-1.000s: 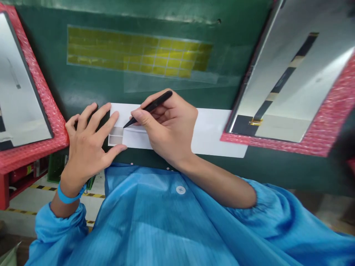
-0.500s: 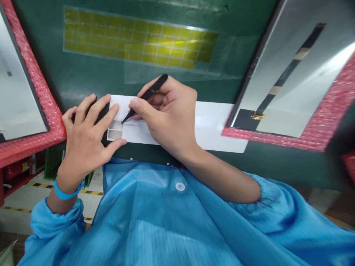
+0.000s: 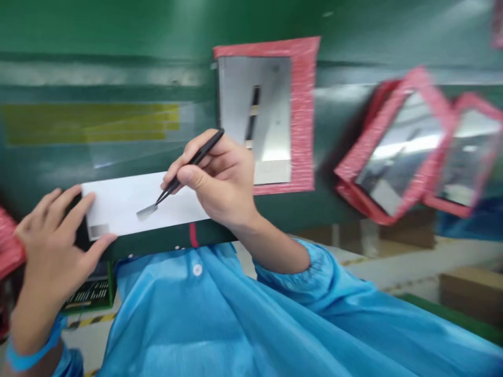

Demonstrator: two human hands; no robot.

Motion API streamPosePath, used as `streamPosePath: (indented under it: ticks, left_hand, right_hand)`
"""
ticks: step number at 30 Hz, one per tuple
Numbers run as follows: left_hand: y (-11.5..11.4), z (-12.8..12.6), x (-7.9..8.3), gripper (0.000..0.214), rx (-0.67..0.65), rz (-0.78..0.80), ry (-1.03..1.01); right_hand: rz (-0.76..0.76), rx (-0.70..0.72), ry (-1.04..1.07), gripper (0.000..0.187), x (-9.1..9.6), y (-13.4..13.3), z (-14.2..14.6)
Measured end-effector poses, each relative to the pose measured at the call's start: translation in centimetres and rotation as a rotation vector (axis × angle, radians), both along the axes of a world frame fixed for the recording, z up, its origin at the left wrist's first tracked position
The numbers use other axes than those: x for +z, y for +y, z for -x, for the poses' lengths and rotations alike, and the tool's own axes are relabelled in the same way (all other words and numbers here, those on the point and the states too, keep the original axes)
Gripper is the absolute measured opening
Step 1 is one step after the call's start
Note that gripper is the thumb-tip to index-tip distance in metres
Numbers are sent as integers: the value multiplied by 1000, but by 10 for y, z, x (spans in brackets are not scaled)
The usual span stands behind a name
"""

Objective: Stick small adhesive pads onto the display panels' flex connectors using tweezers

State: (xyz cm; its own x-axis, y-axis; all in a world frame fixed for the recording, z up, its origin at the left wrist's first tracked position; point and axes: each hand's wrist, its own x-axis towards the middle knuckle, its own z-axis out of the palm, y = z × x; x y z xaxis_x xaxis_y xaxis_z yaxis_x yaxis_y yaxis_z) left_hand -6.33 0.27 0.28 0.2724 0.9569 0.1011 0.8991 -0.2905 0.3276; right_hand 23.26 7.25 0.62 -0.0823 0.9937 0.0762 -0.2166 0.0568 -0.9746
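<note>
My right hand [image 3: 220,180] is closed on black tweezers [image 3: 192,162]. Their tips pinch a small grey sticker [image 3: 146,211], lifted just above a white backing sheet [image 3: 129,201] on the green bench. My left hand [image 3: 55,230] lies open with spread fingers on the sheet's left end, beside another grey sticker [image 3: 99,230] still stuck to the sheet. The picture is blurred by motion.
A silver panel on red bubble wrap [image 3: 267,112] lies just beyond my right hand. Two more red-wrapped panels [image 3: 396,152] lie at the right. A sheet of yellow tape pieces [image 3: 90,123] sits at the back left. The bench edge runs in front of my blue smock.
The view has swung to the right. The tweezers have peeled a grey sticker off the left end of the sheet and carried it rightward. My left hand has stayed on the sheet's left end.
</note>
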Motion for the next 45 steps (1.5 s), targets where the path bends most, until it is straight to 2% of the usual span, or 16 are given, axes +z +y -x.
streamPosePath:
  ticks: [2, 4, 7, 9, 12, 15, 19, 23, 32, 39, 45]
  left_hand:
    - [8, -3, 4, 71, 1, -47, -3]
    - [14, -22, 14, 68, 24, -56, -7]
    - [19, -83, 31, 49, 44, -32, -39]
    - [22, -135, 33, 38, -21, -58, -136]
    - [29, -202, 19, 31, -103, -119, -281]
    - [34, -236, 2, 34, -93, -145, -296]
    - [36, -243, -4, 40, -89, -102, -239]
    - [36, -240, -1, 45, -115, -74, -223]
    - [35, -241, 4, 48, -110, -25, -205]
    - [34, -242, 6, 49, -102, -17, -178]
    - [35, -241, 7, 50, -110, -10, -163]
  right_hand:
    - [-13, -103, -66, 48, 2, 17, -56]
    - [18, -202, -152, 50, 3, 29, -112]
    - [111, -262, -246, 48, 0, 38, -169]
    - [144, -245, -265, 46, -3, 40, -183]
    - [168, -201, -266, 39, -4, 41, -179]
    - [191, -185, -287, 33, -3, 38, -170]
    - [225, -227, -288, 36, 1, 32, -165]
    - [278, -249, -273, 44, 6, 31, -161]
    - [325, -261, -333, 48, 14, 31, -161]
    - [308, -251, -360, 38, 14, 29, -161]
    - [313, -258, -372, 39, 13, 28, -160]
